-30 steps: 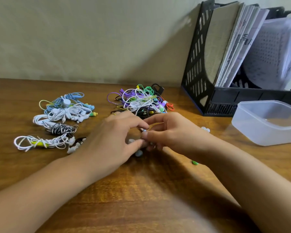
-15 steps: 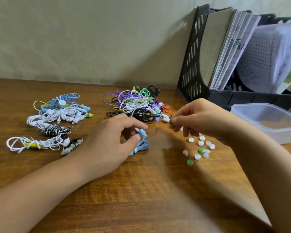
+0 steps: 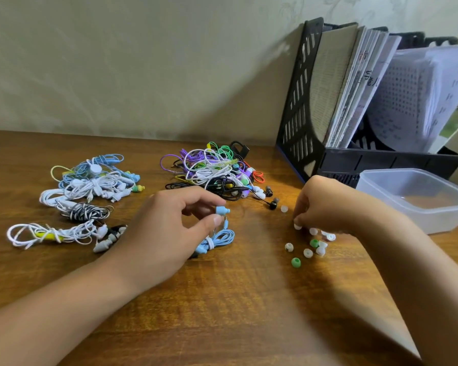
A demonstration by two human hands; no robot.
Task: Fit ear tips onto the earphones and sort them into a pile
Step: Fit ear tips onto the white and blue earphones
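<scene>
Our left hand (image 3: 167, 228) pinches a blue earbud (image 3: 222, 210) between thumb and forefinger, its long axis roughly level, nozzle pointing right, above its coiled blue cable (image 3: 220, 239). Our right hand (image 3: 325, 204), fingers curled, pinches a white ear tip (image 3: 297, 226) among loose tips on the wooden desk (image 3: 236, 313), which stands against a pale wall (image 3: 143, 62).

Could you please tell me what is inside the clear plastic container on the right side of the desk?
The clear plastic container looks empty: only the wooden desk shows through its base. The right forearm covers its near left corner.
</scene>
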